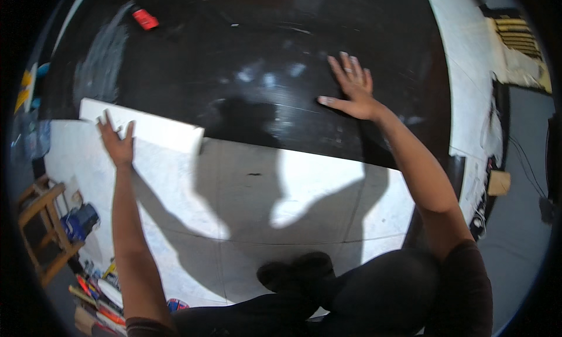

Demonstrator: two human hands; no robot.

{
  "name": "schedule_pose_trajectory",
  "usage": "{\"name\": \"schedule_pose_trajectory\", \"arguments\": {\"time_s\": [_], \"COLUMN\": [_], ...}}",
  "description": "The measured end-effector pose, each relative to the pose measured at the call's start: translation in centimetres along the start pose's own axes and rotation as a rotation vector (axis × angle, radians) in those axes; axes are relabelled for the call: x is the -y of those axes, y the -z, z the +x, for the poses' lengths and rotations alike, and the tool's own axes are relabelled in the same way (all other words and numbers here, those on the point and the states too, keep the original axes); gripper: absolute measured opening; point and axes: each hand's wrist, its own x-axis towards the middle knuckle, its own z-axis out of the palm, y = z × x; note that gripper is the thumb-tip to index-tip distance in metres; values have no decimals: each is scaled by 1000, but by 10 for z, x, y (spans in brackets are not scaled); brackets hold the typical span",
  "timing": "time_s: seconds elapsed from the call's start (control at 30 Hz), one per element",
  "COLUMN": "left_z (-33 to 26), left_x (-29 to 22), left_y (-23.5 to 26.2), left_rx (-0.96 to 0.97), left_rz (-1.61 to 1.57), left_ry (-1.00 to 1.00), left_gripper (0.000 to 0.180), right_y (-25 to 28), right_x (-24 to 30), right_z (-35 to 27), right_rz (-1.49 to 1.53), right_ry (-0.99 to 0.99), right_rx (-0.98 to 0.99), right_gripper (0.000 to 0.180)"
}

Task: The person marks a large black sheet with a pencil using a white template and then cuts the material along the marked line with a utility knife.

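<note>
Panel (193,56): was black, smeared grey at ten
Board (155,131), half past nine: was white
Small object (145,19), eleven o'clock: was red
Bundle (518,38), two o'clock: was yellow-and-black striped

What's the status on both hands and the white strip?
Left hand open at white strip. Right hand spread over black surface. Strip along surface's near edge. Red object beyond, clear of hands.

The left hand (120,146) spreads over a white board (167,130) at the near left edge of the dark worktop (199,62); the right hand (356,96) spreads farther right; a red object (145,19) lies far left.
</note>
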Motion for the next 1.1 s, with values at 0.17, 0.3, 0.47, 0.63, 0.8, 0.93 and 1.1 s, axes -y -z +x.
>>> {"name": "schedule_pose_trajectory", "arguments": {"time_s": [0.17, 0.3, 0.47, 0.63, 0.8, 0.93, 1.1], "left_z": [2, 3, 6, 0, -1, 3, 5], "left_x": [4, -28, -15, -14, 18, -1, -9], "left_y": [14, 19, 24, 12, 13, 8, 24], "left_rx": [1, -79, -137, -170, -186, -119, -60], "left_rz": [172, 77, 55, -28, 51, 70, 85], "left_ry": [16, 104, 104, 156, 90, 206, 273], "left_gripper": [114, 119, 101, 76, 47, 59, 72], "right_y": [3, 8, 6, 11, 7, 16, 15], "right_x": [18, 11, 21, 13, 21, 22, 29], "right_z": [1, -3, 0, -1, 4, 1, 5], "right_rz": [-1, 7, -22, -12, 8, -5, -47], "right_ry": [-15, -42, -29, -47, -13, -47, -64], "right_rx": [20, 20, 14, 39, 19, 34, 56], "right_gripper": [125, 123, 124, 121, 115, 114, 116]}}
